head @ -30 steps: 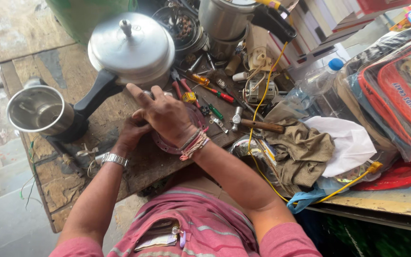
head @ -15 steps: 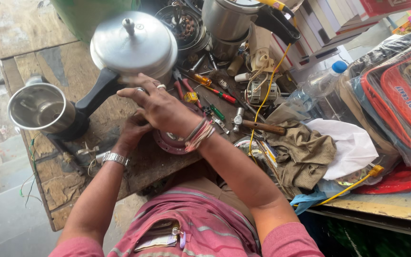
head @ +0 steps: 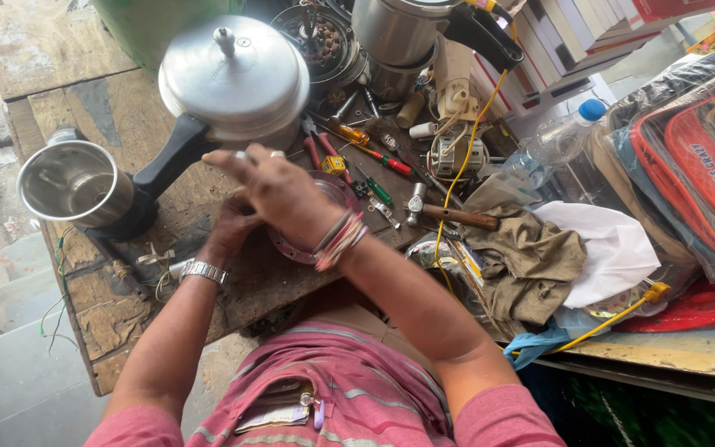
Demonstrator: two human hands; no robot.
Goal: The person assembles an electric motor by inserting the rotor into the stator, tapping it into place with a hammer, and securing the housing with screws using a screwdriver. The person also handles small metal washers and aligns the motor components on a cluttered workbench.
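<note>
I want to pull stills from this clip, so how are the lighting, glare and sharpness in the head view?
Head view: even daylight, soft shadows; bright glare on the pressure cooker lid and steel cup; right hand and left hand fairly sharp; wide-angle bending at the edges.

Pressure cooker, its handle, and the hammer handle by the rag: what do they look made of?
Pressure cooker: dull silver metal, probably aluminium, with a soft brushed sheen on the lid. Its handle: matte black, moulded-looking, likely hard plastic. Hammer handle: brown and unpolished, looks like wood; the head beside it looks like bare steel.
</note>
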